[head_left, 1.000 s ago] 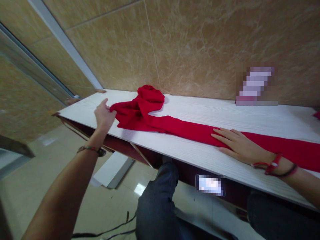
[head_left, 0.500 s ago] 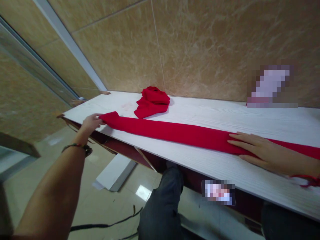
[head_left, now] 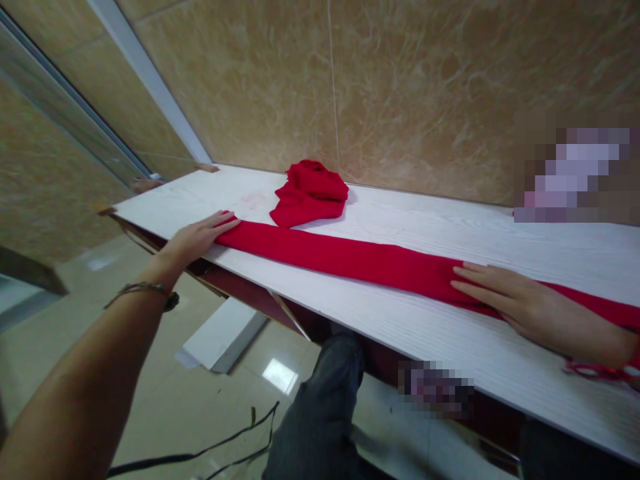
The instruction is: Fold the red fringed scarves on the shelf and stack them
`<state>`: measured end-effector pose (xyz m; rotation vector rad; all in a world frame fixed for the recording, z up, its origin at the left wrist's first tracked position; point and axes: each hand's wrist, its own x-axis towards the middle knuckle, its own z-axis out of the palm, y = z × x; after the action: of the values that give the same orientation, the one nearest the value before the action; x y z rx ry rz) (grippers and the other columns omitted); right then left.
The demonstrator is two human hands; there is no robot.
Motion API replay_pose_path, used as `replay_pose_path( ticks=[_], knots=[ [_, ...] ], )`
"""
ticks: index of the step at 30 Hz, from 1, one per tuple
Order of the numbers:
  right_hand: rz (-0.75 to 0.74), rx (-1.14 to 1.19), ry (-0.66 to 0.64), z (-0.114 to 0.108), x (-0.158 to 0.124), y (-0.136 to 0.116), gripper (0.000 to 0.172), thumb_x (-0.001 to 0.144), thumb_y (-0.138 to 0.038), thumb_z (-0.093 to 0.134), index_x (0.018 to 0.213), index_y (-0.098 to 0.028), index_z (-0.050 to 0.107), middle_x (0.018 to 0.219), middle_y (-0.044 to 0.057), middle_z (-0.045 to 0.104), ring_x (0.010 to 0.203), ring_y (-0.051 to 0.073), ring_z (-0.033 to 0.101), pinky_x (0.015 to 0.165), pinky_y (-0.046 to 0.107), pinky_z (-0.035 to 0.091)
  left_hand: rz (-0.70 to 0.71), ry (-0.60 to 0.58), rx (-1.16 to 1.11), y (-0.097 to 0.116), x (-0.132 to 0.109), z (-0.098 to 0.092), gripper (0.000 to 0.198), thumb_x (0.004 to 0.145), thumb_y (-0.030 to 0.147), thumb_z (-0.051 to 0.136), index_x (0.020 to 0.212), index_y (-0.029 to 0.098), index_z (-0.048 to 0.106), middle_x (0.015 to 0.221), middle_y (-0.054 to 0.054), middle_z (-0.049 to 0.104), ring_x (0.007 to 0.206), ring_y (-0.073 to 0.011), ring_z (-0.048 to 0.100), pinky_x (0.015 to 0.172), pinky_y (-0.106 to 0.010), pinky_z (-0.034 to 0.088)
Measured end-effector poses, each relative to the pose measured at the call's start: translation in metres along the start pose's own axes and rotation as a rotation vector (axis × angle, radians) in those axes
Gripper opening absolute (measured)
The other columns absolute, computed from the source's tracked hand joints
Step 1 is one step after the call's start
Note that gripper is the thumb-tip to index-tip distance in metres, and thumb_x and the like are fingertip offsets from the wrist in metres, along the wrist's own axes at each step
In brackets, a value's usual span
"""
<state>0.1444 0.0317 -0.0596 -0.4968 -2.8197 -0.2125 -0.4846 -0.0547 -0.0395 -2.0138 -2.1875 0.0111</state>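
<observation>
Lying palm down at nine o'clock in the view, the left hand (head_left: pixel 197 237) rests on the near edge of the white table (head_left: pixel 450 340). Its fingers are straight and close together, and their tips touch the left end of the red scarf (head_left: pixel 350 257); it grasps nothing. A thin bracelet (head_left: pixel 145 290) circles that wrist. On the floor toward seven o'clock lie a white board (head_left: pixel 225 333) and a black cable (head_left: pixel 200 457).

The scarf runs as one long flat band across the tabletop toward four o'clock. At one o'clock from its left end, near the tiled wall, sits a crumpled red cloth (head_left: pixel 310 193); I cannot tell whether it touches the band. A dark trouser leg (head_left: pixel 320 413) shows at six o'clock.

At four o'clock the right hand (head_left: pixel 520 303) lies flat on the scarf, fingers slightly spread, not closed around it.
</observation>
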Motion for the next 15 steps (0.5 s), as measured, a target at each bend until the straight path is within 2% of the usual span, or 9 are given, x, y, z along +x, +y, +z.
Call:
replay_pose_path(
  ticks=[3, 5, 6, 9, 10, 12, 15],
  knots=[
    [-0.009, 0.022, -0.06, 0.01, -0.002, -0.002, 0.071, 0.085, -0.005, 0.028, 0.146, -0.037, 0.009, 0.145, -0.003, 0.037, 0.128, 0.022, 0.04, 0.103, 0.049, 0.041, -0.133, -0.09, -0.024, -0.005, 0.008, -0.004, 0.05, 0.09, 0.006, 0.03, 0.137, 0.018, 0.041, 0.143, -0.007, 0.039, 0.127, -0.0184, 0.042, 0.107, -0.035, 0.029],
    [-0.004, 0.046, -0.063, 0.011, -0.003, -0.003, 0.073, 0.084, -0.003, 0.028, 0.146, -0.037, 0.01, 0.143, -0.003, 0.04, 0.128, 0.021, 0.04, 0.104, 0.048, 0.04, -0.2, -0.085, -0.012, -0.003, 0.012, -0.012, 0.05, 0.088, 0.004, 0.035, 0.136, 0.014, 0.042, 0.142, -0.01, 0.041, 0.124, -0.0202, 0.046, 0.106, -0.035, 0.031],
    [-0.001, 0.06, -0.051, 0.01, -0.003, -0.003, 0.073, 0.083, -0.003, 0.028, 0.146, -0.037, 0.011, 0.143, -0.003, 0.04, 0.128, 0.021, 0.04, 0.104, 0.047, 0.04, -0.222, -0.038, -0.005, 0.0, 0.013, -0.016, 0.051, 0.086, 0.002, 0.037, 0.136, 0.012, 0.042, 0.141, -0.011, 0.042, 0.125, -0.0209, 0.045, 0.106, -0.036, 0.031],
    [0.049, 0.085, 0.055, 0.005, -0.005, -0.004, 0.073, 0.084, -0.003, 0.028, 0.146, -0.036, 0.01, 0.146, -0.001, 0.035, 0.132, 0.02, 0.034, 0.104, 0.046, 0.039, -0.276, 0.219, 0.005, 0.01, 0.013, -0.026, 0.056, 0.084, 0.001, 0.038, 0.14, 0.01, 0.034, 0.144, -0.013, 0.037, 0.13, -0.0224, 0.037, 0.107, -0.038, 0.029],
    [0.066, 0.086, 0.08, 0.005, -0.005, -0.003, 0.073, 0.084, -0.003, 0.028, 0.146, -0.036, 0.01, 0.146, -0.001, 0.034, 0.133, 0.021, 0.031, 0.105, 0.047, 0.039, -0.283, 0.257, 0.004, 0.013, 0.013, -0.027, 0.057, 0.086, 0.001, 0.036, 0.141, 0.01, 0.031, 0.145, -0.013, 0.035, 0.132, -0.0227, 0.034, 0.108, -0.039, 0.028],
    [0.071, 0.081, 0.065, 0.008, -0.007, -0.001, 0.071, 0.084, -0.004, 0.028, 0.146, -0.037, 0.013, 0.145, -0.001, 0.037, 0.133, 0.022, 0.031, 0.105, 0.051, 0.037, -0.29, 0.19, -0.008, 0.016, 0.012, -0.025, 0.054, 0.088, 0.004, 0.034, 0.141, 0.012, 0.032, 0.145, -0.013, 0.035, 0.131, -0.0226, 0.035, 0.107, -0.039, 0.03],
    [0.047, 0.068, -0.054, 0.015, -0.008, 0.002, 0.069, 0.084, -0.006, 0.029, 0.144, -0.039, 0.02, 0.14, -0.002, 0.044, 0.129, 0.024, 0.038, 0.103, 0.056, 0.036, -0.316, -0.03, -0.024, 0.014, 0.014, -0.015, 0.045, 0.091, 0.009, 0.035, 0.134, 0.017, 0.045, 0.14, -0.012, 0.043, 0.125, -0.0222, 0.045, 0.102, -0.039, 0.036]
  ],
)
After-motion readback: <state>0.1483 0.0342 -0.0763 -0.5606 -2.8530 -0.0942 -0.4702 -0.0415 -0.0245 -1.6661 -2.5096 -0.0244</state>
